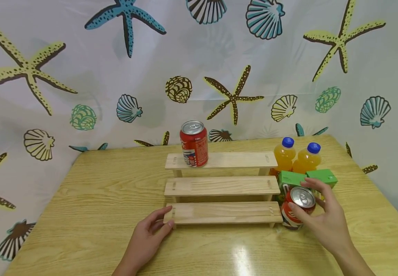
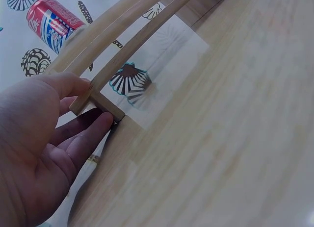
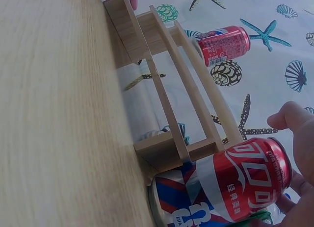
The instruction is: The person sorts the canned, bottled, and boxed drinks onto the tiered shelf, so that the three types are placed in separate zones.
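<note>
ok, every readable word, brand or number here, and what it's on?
"可口可" – front can; next character out of view.
"经典" – front can; characters after it blurred.
"FIFA" – front can, on its emblem.
"Coke" – top can, tiny.
Too small or blurred: top can's fine print.
Not readable: left green carton's partly hidden lettering.

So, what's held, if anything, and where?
Left hand holds the wooden rack by its lowest step's left end. Right hand surrounds the front can near its top; grip unclear.
</note>
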